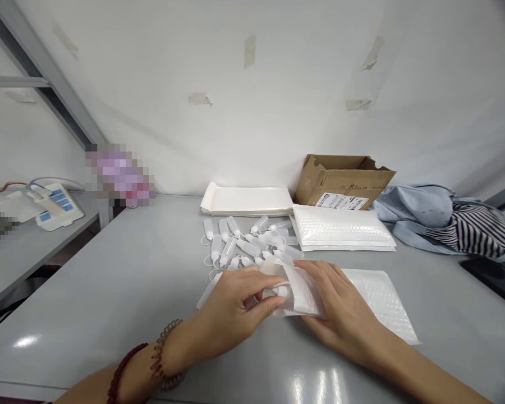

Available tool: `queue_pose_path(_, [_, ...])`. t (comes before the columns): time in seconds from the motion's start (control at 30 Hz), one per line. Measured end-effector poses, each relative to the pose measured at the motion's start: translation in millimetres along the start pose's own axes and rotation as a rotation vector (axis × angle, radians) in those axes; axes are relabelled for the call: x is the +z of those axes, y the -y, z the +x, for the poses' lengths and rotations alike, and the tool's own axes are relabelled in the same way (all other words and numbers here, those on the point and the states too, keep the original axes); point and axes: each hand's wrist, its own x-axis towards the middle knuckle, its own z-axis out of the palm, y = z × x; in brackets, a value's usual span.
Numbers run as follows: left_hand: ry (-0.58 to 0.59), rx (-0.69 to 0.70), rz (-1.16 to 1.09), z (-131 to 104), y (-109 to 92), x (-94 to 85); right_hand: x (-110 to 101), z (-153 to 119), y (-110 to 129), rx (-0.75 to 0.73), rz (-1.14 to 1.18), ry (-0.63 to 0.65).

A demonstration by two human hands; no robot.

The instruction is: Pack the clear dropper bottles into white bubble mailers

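Bottle [281,291] sits pinched between left fingers [270,306] at the mouth of a padded envelope [305,292] gripped by right fingers [322,275].

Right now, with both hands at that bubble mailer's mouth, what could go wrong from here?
1. The left hand has its fingers around what looks like a white-capped bottle at the bubble mailer's opening; it could snag on the edge or slip.
2. The right hand grips the mailer's side, so its soft walls might fold inward.
3. Loose translucent bottles crowd close by; a stray knuckle could set one rolling.
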Motion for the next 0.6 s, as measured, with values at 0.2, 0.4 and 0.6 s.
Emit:
queue_pose_path(0.2, [0.062,0.248,0.16,-2,6,11.6,3,-2,5,-0.024,0.011,0.034])
queue_pose_path(0.4, [-0.059,0.34,0.182,-6,7,24.6,8,-4,12,-0.094,0.058,0.117])
queue_pose_path(0.6, [0.197,0.275,0.086,-1,-5,18.4,6,-3,12,-0.098,0.035,0.072])
